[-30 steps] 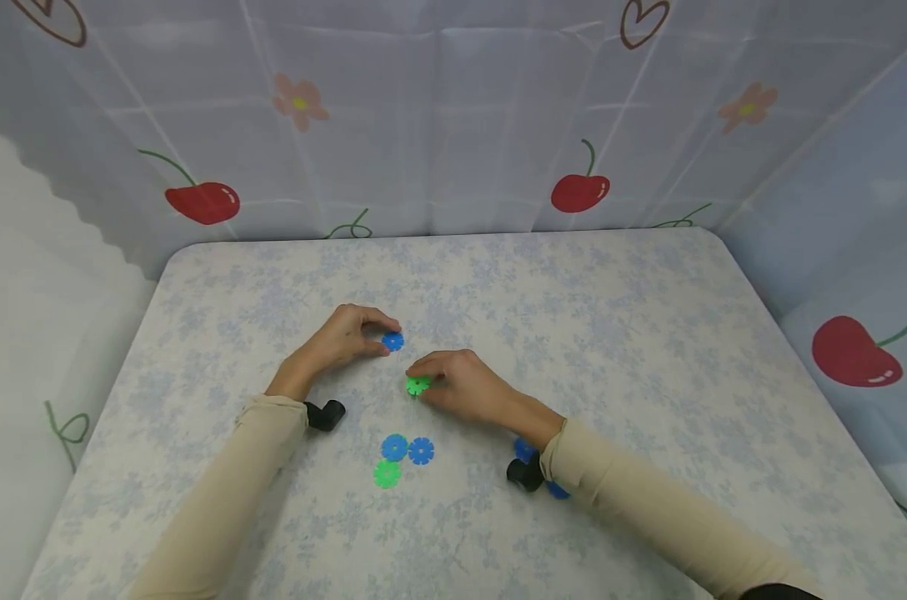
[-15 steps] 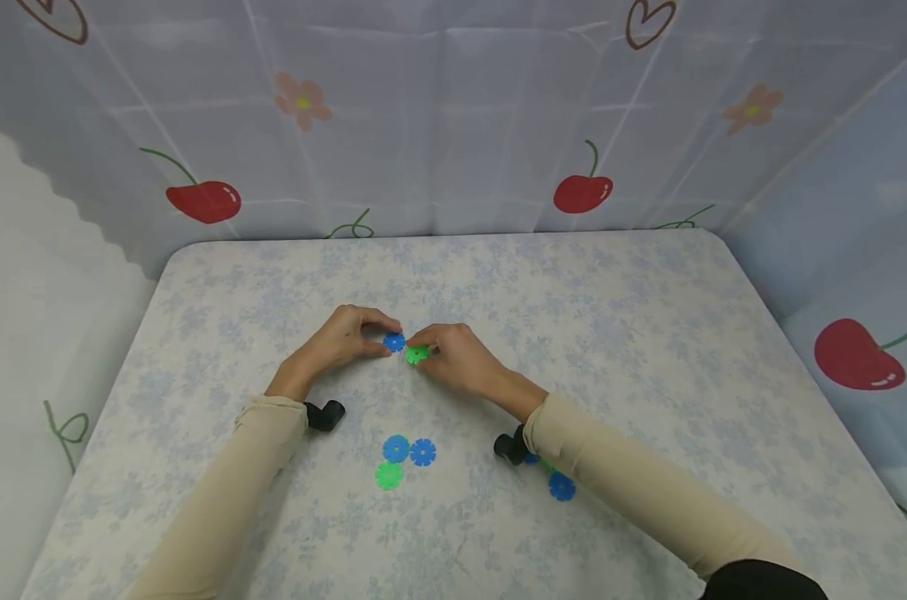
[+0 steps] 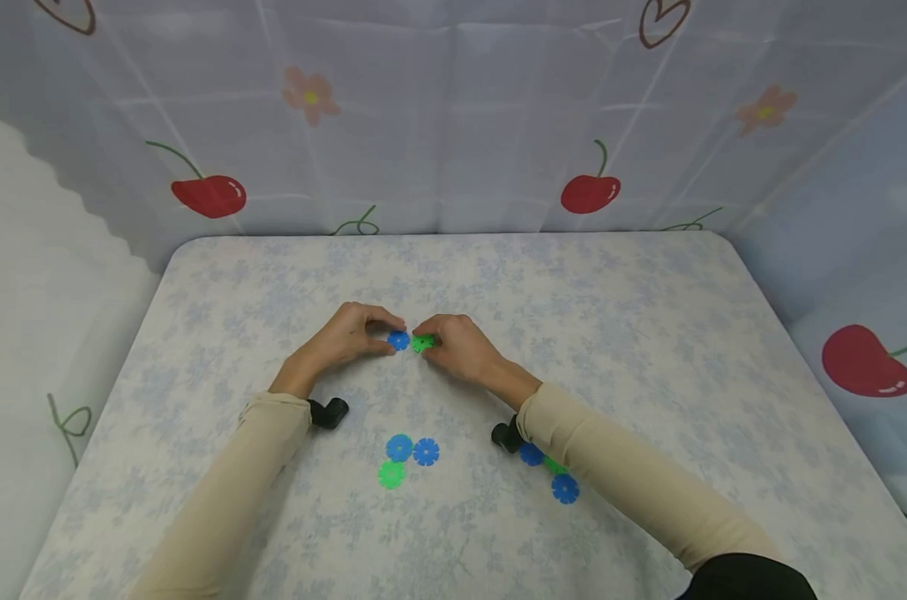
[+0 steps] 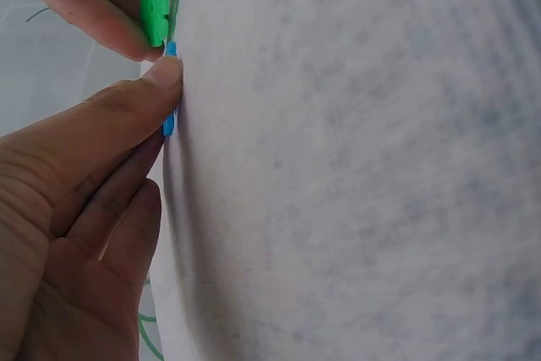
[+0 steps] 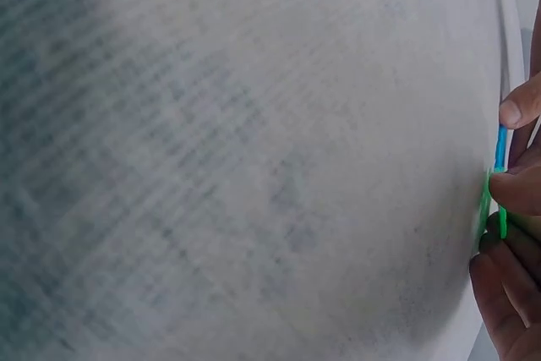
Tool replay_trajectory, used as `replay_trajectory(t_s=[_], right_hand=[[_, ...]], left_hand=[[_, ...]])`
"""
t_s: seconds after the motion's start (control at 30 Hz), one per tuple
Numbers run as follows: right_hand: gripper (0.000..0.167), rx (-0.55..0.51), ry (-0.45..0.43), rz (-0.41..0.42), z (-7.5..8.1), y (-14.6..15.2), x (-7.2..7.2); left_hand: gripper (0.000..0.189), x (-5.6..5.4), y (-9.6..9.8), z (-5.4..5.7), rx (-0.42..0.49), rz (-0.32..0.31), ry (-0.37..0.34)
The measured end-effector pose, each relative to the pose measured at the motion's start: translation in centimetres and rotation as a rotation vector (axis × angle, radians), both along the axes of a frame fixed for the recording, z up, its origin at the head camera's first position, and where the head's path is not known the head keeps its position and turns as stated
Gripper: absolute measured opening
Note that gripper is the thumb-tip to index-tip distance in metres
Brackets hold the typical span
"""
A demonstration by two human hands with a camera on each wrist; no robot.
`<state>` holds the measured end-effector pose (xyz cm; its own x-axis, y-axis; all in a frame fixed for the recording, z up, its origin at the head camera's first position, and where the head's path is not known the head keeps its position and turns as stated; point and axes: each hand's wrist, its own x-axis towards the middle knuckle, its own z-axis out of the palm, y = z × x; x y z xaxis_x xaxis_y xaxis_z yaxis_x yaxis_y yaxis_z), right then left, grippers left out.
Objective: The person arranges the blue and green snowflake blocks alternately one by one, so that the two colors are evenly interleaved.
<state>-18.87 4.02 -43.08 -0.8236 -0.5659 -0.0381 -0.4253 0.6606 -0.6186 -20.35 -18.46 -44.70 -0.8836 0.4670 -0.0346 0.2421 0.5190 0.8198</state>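
1 blue disc pinched in my left hand; 1 green disc pinched in my right hand, just beside blue, contact unclear. Both near middle of table. I judge: match tilt, align slot to slot, keep pinch light.

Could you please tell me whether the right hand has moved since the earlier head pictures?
Yes: the right hand has moved forward, closer to the table's far edge.

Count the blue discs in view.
5: one blue disc in the left hand, two blue discs at lower centre, two by the right sleeve, which may hide more.
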Motion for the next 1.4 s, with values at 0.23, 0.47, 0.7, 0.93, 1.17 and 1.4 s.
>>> replay_trajectory(t_s=[0.23,0.47,0.7,0.93,1.17,1.4], right_hand=[[0.032,0.009,0.025,-0.014,-0.18,-0.12,-0.13],[0.034,0.023,0.0,-0.028,-0.17,-0.27,-0.32],[0.033,0.035,-0.023,-0.031,-0.04,-0.32,-0.34],[0.036,0.015,-0.036,-0.029,0.09,-0.28,-0.3],[0.037,0.02,-0.028,-0.029,0.05,-0.28,-0.21],[0.04,0.038,-0.005,-0.02,-0.25,-0.24,-0.1]], left_hand=[[0.035,0.07,0.1,0.26,0.002,0.0,-0.006],[0.035,0.02,0.02,0.16,0.002,0.012,-0.006],[0.035,0.08,-0.01,0.29,0.006,0.012,-0.01],[0.034,-0.01,-0.02,0.26,0.004,0.009,-0.009],[0.034,0.04,-0.01,0.39,0.012,0.003,0.003],[0.034,0.32,0.06,0.27,-0.006,0.002,-0.009]])
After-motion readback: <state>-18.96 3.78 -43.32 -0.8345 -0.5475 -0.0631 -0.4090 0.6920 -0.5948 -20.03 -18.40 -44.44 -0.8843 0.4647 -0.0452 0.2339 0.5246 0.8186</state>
